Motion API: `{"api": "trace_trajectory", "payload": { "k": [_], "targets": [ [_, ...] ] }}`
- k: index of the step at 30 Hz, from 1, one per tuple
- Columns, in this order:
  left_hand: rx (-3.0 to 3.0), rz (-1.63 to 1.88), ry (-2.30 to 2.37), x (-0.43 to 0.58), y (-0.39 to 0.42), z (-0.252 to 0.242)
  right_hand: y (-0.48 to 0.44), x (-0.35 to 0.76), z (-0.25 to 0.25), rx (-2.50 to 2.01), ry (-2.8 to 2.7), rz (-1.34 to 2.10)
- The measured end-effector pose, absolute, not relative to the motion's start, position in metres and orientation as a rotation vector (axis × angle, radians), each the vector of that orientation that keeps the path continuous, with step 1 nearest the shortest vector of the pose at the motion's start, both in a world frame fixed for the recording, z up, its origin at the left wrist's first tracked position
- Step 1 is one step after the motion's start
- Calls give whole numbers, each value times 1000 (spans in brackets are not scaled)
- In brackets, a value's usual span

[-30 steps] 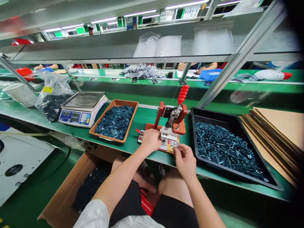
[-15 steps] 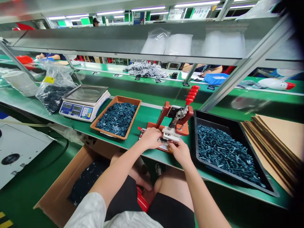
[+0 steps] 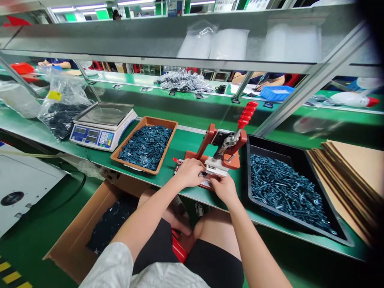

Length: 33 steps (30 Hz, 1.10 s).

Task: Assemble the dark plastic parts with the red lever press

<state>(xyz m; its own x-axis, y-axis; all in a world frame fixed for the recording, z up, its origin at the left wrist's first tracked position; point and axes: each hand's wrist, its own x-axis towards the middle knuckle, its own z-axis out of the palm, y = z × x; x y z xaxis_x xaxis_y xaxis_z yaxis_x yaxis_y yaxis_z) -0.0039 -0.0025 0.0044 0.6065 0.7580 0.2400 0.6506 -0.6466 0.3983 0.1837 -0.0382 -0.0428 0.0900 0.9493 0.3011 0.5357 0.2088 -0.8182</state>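
Observation:
A toggle-clamp press (image 3: 220,154) with orange-brown side plates and a red ribbed handle (image 3: 248,115) stands at the bench edge, its handle raised. My left hand (image 3: 189,173) is at the left of its white block (image 3: 216,167), fingers closed on a small dark plastic part (image 3: 204,174). From the right, my right hand (image 3: 224,188) reaches under the same block, thumb and fingers bent together; what its fingertips hold is hidden. An orange-brown tray (image 3: 144,148) of small dark parts lies to the left. To the right is a black tray (image 3: 285,192) heaped with dark parts.
A weighing scale (image 3: 103,126) and a plastic bag of dark parts (image 3: 64,116) sit on the left. Cardboard sheets (image 3: 348,180) are stacked at far right. Below the bench stands an open carton (image 3: 87,228). A metal shelf (image 3: 135,40) with white bags crosses above.
The view has tilted slightly down. Both hands stay at the press, with the right fingers a little further in under the white block. The handle remains raised.

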Motion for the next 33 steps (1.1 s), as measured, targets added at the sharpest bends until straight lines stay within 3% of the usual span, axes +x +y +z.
{"api": "trace_trajectory", "payload": {
  "k": [33],
  "targets": [
    [2709, 649, 1082, -6, -11, 2, -40, 177, -47, -1434, -1598, 330]
  ]
}}
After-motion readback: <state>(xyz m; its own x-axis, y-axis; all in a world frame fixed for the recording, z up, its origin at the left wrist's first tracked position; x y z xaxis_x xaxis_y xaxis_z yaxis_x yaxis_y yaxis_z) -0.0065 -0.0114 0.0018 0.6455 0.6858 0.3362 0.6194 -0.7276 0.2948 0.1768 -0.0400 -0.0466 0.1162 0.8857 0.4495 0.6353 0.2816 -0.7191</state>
